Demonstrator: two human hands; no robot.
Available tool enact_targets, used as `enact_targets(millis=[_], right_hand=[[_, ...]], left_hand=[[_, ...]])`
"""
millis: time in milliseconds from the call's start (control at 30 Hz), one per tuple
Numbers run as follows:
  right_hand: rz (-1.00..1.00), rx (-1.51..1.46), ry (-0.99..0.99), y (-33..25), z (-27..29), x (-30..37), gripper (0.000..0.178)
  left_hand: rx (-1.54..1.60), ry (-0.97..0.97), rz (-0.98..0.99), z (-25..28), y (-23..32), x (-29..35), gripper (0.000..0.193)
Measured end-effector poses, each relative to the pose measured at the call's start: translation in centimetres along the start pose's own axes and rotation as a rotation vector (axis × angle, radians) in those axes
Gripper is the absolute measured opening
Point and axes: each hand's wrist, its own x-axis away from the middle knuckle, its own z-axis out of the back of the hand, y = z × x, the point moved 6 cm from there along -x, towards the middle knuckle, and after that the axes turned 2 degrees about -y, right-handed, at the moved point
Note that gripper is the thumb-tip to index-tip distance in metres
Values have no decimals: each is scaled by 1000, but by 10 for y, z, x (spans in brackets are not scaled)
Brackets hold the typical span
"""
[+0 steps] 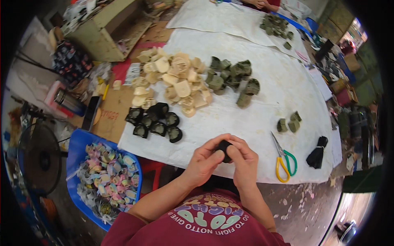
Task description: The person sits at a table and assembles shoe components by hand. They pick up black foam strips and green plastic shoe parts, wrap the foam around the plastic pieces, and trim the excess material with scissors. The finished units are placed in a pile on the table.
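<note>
Both my hands meet near the table's front edge around a small black piece (224, 151), which looks like one of the black-covered cup shapes. My left hand (202, 164) grips its left side, thumb on top. My right hand (245, 160) pinches the right side, thumb pressed on it. Fingers hide most of the piece. Further left sits a group of black-covered curved pieces (158, 128) with greyish-green insides. Beyond them rises a heap of cream curved pieces (182, 88), beside a pile of olive-green ones (242, 98).
Right of my hands lie scissors (280, 152) with yellow and green handles, a few olive pieces (282, 125) and a tied black strip bundle (317, 153). A blue bin (72, 164) of multicoloured pieces stands lower left. Another person's hands (259, 4) rest at the table's far end.
</note>
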Motion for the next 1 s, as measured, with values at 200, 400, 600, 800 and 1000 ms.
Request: enact_targets(millis=[200,400,600,800,1000], right_hand=[[29,133,-30,7,14,2,19],[351,707,350,-41,118,29,19],[538,1125,799,-96,240,59,22],[186,1403,1142,-126,343,63,68],[-45,1522,1057,-125,333,17,86]], left_hand=[[35,126,54,17,12,5,32],[-959,619,-480,86,144,23,22],[-1575,969,-663,253,234,76,35],[-1198,843,-434,288,201,53,51],[-1449,989,-547,208,209,56,53]])
